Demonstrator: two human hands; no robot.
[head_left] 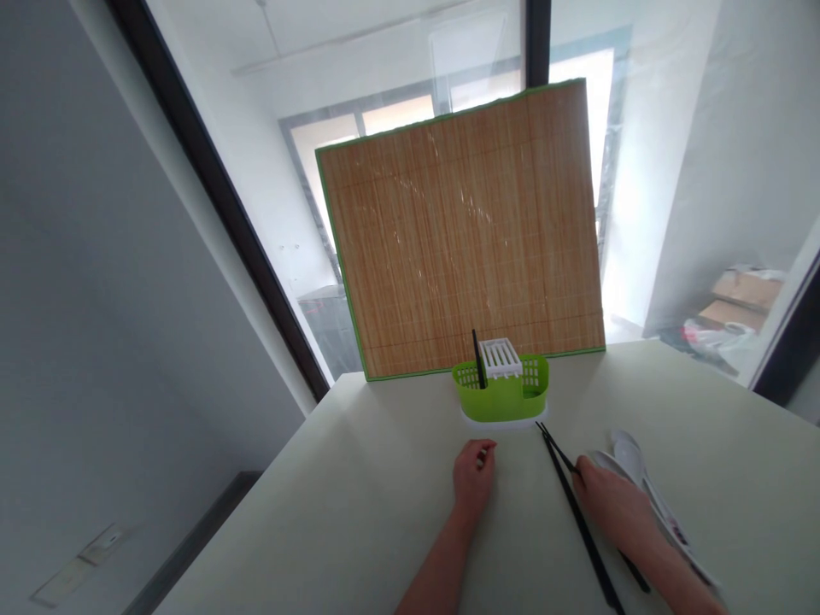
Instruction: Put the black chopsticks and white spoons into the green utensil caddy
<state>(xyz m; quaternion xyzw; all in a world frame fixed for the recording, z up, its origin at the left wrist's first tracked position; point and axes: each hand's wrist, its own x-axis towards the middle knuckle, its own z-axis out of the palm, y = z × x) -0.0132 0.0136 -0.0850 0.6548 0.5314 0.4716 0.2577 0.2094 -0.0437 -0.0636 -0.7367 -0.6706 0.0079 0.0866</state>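
My left hand (474, 474) rests on the white table in front of the green basket, its fingers curled together with nothing in them. To the right, my right hand (608, 500) is closed on a black chopstick (559, 451), whose thin tip points toward the basket. Another black chopstick (580, 521) lies on the table just left of that hand. Two white spoons (629, 453) lie beside my right hand, partly behind it. One black chopstick (478, 359) stands upright in the left part of the green basket (500, 401), which has a white slatted piece (500, 357) on top.
A bamboo mat (461, 231) with green edging stands upright behind the basket, at the far edge of the table (359, 504). Behind it is a glass wall; cardboard boxes (743, 299) lie beyond at the right.
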